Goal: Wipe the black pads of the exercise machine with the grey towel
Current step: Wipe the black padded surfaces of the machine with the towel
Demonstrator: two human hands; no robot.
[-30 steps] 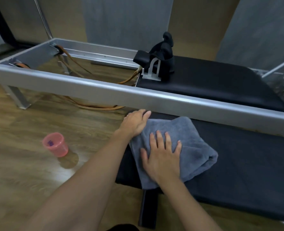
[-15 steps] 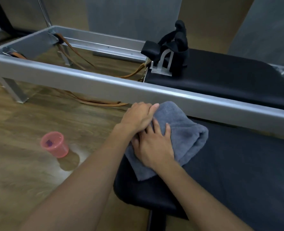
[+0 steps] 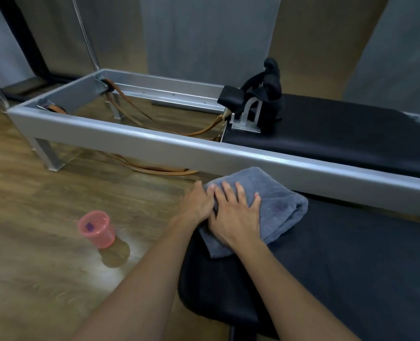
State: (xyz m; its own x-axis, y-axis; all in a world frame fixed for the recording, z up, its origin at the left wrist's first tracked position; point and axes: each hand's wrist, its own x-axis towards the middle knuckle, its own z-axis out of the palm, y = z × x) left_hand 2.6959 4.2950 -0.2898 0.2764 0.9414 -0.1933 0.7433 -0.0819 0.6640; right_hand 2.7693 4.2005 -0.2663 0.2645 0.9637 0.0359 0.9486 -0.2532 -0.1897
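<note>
The grey towel (image 3: pixel 273 205), folded into a thick wad, lies on the left end of the near black pad (image 3: pixel 351 267), close under the silver frame rail (image 3: pixel 228 153) of the exercise machine. The right hand (image 3: pixel 236 215) lies flat on the towel's left half, palm down, fingers spread apart and pointing toward 12 o'clock; it clamps nothing, only presses on the cloth. Most of the towel spreads out from this hand toward 2 and 3 o'clock, and a strip of it shows below the wrist at 7 o'clock. The left hand (image 3: pixel 197 203) sits just beside the right, at its 9 o'clock, touching it, with the fingers laid on the towel's left edge. Whether those fingers pinch the cloth or merely rest on it cannot be told, since the right hand partly covers them.

Beyond the rail, toward 1 o'clock, lies the far black pad (image 3: pixel 339 134), with a black shoulder rest (image 3: pixel 268 94) standing upright at its left end. Tan straps (image 3: pixel 140 114) run inside the open frame toward 11 o'clock. On the wooden floor (image 3: pixel 31 242) at 9 o'clock from the hands, well apart from the pad, stands a pink cup (image 3: pixel 97 228).
</note>
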